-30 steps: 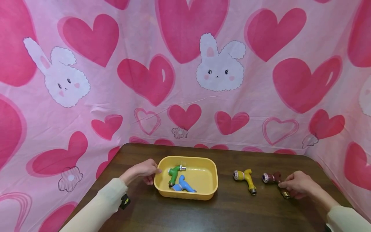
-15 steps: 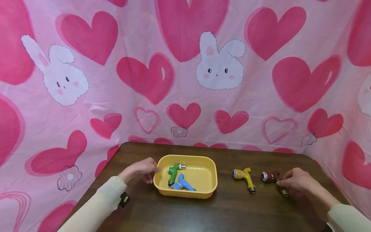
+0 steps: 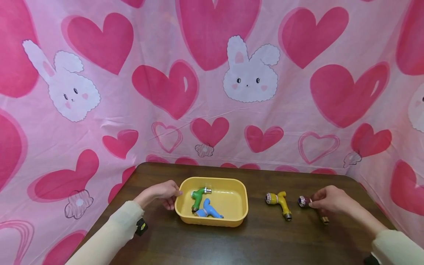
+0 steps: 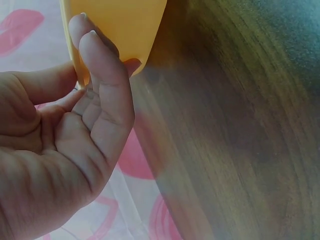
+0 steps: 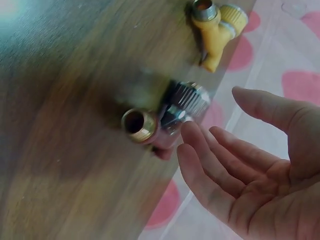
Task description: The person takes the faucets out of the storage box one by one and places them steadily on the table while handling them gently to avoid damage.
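Observation:
My left hand (image 3: 166, 193) (image 4: 75, 130) pinches the left rim of the yellow tray (image 3: 228, 222) (image 4: 127, 25), thumb on one side and fingers on the other. Inside the tray lie a green faucet (image 3: 197, 198) and a blue faucet (image 3: 210, 210). Over the dark red faucet (image 3: 303, 201) (image 5: 166, 135), my right hand (image 3: 334, 200) (image 5: 260, 170) hides its middle in the head view. The right wrist view has thumb and fingers apart, fingertips close to the metal knob; whether they touch it, I cannot tell.
A yellow faucet (image 3: 281, 201) (image 5: 215, 40) lies on the brown wooden table (image 3: 265, 243), between the tray and the dark red faucet. Pink cloth with hearts and rabbits hangs behind and at both sides.
My right hand has shifted a little left and away from me over the dark red faucet, which stays in about the same place. My left hand remains on the tray rim.

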`<state>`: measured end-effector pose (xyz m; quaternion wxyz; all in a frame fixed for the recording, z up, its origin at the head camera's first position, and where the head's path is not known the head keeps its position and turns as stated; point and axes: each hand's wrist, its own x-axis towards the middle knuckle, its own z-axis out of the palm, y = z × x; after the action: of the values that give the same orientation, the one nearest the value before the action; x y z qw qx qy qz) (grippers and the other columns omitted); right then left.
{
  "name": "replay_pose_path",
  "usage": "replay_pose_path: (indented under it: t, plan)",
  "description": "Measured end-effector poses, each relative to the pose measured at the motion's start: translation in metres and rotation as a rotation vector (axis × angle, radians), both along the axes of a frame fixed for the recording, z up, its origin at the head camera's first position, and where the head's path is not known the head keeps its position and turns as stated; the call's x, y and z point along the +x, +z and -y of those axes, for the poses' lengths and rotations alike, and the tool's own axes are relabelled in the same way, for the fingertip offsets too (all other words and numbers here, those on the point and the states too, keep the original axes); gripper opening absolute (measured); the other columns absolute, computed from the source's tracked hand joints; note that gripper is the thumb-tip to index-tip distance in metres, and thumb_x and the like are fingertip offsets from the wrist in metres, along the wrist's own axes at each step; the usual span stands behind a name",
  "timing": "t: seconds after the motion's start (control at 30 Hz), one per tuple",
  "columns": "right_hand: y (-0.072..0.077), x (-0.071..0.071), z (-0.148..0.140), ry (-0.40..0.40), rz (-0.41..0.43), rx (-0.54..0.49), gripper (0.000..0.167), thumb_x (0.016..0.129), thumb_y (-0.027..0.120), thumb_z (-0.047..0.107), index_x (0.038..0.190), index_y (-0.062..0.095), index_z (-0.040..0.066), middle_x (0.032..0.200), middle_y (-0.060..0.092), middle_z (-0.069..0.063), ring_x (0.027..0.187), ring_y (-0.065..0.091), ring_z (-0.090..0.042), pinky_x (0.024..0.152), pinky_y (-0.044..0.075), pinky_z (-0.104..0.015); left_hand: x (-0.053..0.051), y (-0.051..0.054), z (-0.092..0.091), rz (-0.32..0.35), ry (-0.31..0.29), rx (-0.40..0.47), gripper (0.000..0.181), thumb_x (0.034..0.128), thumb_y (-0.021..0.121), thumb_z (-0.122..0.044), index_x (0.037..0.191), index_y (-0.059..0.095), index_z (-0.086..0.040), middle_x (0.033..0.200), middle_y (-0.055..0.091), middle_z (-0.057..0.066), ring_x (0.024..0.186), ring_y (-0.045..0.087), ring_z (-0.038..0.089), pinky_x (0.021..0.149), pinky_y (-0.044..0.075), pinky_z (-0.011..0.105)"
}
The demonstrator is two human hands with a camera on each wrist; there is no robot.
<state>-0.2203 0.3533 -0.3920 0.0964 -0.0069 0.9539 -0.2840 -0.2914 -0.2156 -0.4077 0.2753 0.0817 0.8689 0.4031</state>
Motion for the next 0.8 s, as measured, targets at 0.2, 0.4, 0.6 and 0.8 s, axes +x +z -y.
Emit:
replay_pose_path:
  t: [0.2, 0.4, 0.6, 0.8]
  plan:
    - [0.007, 0.002, 0.015, 0.018, -0.052, -0.003, 0.025, 0.091, 0.080, 0.016, 0.101, 0.072, -0.005, 0.085, 0.071, -0.004, 0.071, 0.069, -0.019, 0.061, 0.058, -0.035, 0.000, -0.001, 0.000, -0.010, -0.004, 0.003, 0.030, 0.1092, 0.054, -0.010, 0.091, 0.070, 0.007, 0.062, 0.062, 0.009, 0.048, 0.060, 0.013, 0.050, 0.058, 0.028]
    - [0.014, 0.003, 0.027, 0.019, -0.056, -0.041, 0.027, 0.092, 0.080, 0.016, 0.105, 0.072, -0.007, 0.088, 0.072, -0.006, 0.073, 0.069, -0.020, 0.059, 0.058, -0.037, 0.001, -0.001, 0.000, -0.015, -0.001, -0.009, 0.029, 0.1090, 0.055, -0.010, 0.092, 0.070, 0.007, 0.063, 0.063, 0.009, 0.047, 0.061, 0.013, 0.052, 0.059, 0.029]
    - [0.021, 0.005, 0.036, 0.049, -0.077, -0.037, 0.028, 0.093, 0.079, 0.016, 0.107, 0.072, -0.007, 0.086, 0.072, -0.004, 0.072, 0.068, -0.018, 0.059, 0.057, -0.036, 0.001, -0.001, -0.002, -0.031, 0.008, -0.026, 0.029, 0.1090, 0.054, -0.010, 0.091, 0.070, 0.006, 0.062, 0.062, 0.009, 0.047, 0.059, 0.013, 0.051, 0.058, 0.029]
    - [0.028, 0.005, 0.046, 0.082, -0.086, -0.022, 0.036, 0.091, 0.081, 0.020, 0.111, 0.071, -0.009, 0.086, 0.072, -0.002, 0.073, 0.068, -0.017, 0.067, 0.058, -0.036, 0.001, -0.001, -0.001, -0.051, 0.005, -0.043, 0.029, 0.1088, 0.055, -0.010, 0.090, 0.071, 0.005, 0.061, 0.061, 0.009, 0.047, 0.058, 0.014, 0.051, 0.058, 0.029]
